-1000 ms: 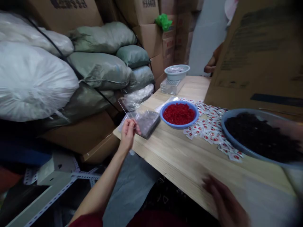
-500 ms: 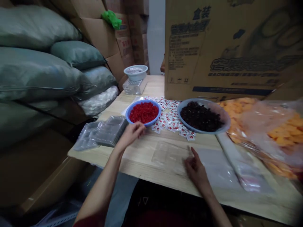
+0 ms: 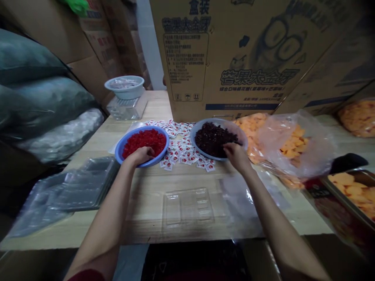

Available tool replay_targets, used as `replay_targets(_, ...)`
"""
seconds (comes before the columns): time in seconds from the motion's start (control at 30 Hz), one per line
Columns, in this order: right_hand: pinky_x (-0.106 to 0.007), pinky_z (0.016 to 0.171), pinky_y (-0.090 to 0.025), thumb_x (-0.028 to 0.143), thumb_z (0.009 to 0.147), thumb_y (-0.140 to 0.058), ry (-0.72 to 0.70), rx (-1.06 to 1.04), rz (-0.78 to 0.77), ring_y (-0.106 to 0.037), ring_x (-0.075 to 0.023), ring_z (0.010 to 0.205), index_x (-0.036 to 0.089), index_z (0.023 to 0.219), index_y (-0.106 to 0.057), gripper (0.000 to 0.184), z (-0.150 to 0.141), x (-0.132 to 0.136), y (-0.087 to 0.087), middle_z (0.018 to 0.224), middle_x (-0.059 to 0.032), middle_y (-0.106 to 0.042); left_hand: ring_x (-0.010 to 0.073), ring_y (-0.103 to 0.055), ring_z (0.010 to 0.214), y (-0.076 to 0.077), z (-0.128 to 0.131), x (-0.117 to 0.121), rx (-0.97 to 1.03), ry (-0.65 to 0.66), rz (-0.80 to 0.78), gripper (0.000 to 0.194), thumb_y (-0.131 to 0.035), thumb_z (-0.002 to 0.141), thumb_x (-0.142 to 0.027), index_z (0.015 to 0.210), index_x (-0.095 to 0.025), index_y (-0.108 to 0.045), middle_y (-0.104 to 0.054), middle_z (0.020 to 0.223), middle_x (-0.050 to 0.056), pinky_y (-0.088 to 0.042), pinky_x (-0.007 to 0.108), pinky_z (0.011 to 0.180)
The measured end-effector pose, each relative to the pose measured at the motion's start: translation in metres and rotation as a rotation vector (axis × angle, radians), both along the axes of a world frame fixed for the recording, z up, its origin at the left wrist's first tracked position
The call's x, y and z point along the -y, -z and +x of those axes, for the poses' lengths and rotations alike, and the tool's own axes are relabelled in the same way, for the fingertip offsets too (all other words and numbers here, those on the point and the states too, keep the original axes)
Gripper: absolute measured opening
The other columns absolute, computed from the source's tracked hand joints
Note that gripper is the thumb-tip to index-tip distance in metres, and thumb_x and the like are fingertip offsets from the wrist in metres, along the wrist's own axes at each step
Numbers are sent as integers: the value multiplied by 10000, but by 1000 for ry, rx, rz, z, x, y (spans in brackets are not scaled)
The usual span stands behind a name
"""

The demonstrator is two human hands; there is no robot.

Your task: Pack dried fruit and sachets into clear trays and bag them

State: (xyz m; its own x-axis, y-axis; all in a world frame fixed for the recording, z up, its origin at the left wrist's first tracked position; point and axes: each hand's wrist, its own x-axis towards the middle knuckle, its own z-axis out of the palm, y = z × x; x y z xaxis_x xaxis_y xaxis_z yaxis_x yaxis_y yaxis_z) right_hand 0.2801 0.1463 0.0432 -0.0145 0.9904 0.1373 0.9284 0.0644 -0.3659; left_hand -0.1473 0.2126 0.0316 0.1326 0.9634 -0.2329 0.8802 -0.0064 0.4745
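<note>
Pale wood table (image 3: 143, 222) spans the lower frame. Picking from two bowls at once looks like the step in hand: the left hand (image 3: 142, 155) curls at glossy red bits (image 3: 146, 138) in the blue bowl (image 3: 118, 150), centre left, the right hand (image 3: 236, 157) at near-black bits (image 3: 212, 134) right of centre; whether either grips any, I cannot tell. Next, I judge, calls for a light pinch, the clear tray (image 3: 189, 208) lying flat at lower centre

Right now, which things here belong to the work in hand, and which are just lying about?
Likely in use:
red pieces, at the left hand
dark pieces, at the right hand
clear tray

Seemingly just lying about:
cardboard box
sacks
green plastic
</note>
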Motion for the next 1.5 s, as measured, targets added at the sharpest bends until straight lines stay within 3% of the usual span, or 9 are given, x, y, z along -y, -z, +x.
replay_targets(0.17,-227,836,-491,-28,729,-605,-17,83,-205,-682,-177,899,170,886,-733,283,-7,-76,22,949,-66,-747,186,-673,725,1,-4,10,28,-98,135,133,-694,637,-238,763,-198,-716,-741,756,21,-483,241,659)
replay_targets(0.33,-271,801,-490,39,763,-618,11,75,-223,-662,-209,881,144,880,-702,178,-5,-81,37,972,-128,-717,179,-664,838,-5,9,38,161,-356,480,371,-581,835,-393,1068,-122,-680,-732,972,81,-506,268,785)
replay_targets(0.43,-290,787,-484,70,779,-617,26,36,-165,-641,-215,861,155,815,-675,110,-3,-78,30,922,-121,-704,181,-662,856,-11,45,82,459,-202,550,322,-592,862,-379,1050,-141,-703,-728,980,76,-511,280,800)
replay_targets(0.57,-300,750,-475,154,845,-585,62,-68,14,-611,-201,805,157,912,-640,86,-4,-55,10,867,-83,-681,171,-660,902,-7,97,155,607,168,205,246,-586,897,-293,1104,-199,-679,-726,986,56,-490,275,816)
replay_targets(0.73,-256,623,-414,335,874,-619,-145,-594,184,-534,-152,669,176,871,-627,160,-27,44,12,751,-16,-628,132,-557,664,11,120,197,578,22,84,141,-656,852,-332,864,-193,-635,-632,720,-13,-404,235,622)
replay_targets(0.9,-270,628,-411,305,878,-618,-234,-694,-77,-553,-164,674,195,811,-665,137,-67,128,59,728,-12,-630,134,-534,640,27,148,197,572,45,88,132,-635,874,-342,876,-211,-643,-623,709,-19,-387,247,615)
replay_targets(1.2,-401,861,-479,228,931,-567,-249,-567,140,-546,-252,982,225,911,-736,170,-80,149,90,975,-91,-611,261,-544,981,61,180,202,322,186,421,136,-583,912,-259,826,-233,-685,-614,959,98,-458,404,852)
replay_targets(1.33,-422,860,-485,261,964,-524,-244,-583,130,-552,-257,971,255,1052,-750,243,-75,152,86,985,-95,-604,239,-567,986,31,159,191,331,216,505,205,-520,956,-280,963,-230,-718,-635,993,101,-476,388,875)
replay_targets(1.5,-414,864,-488,287,972,-513,-217,-625,211,-583,-256,991,265,1115,-728,259,-59,138,62,1015,-89,-623,235,-591,1117,-24,68,110,48,-189,596,276,-484,953,-278,1153,-177,-645,-647,1181,126,-458,352,974)
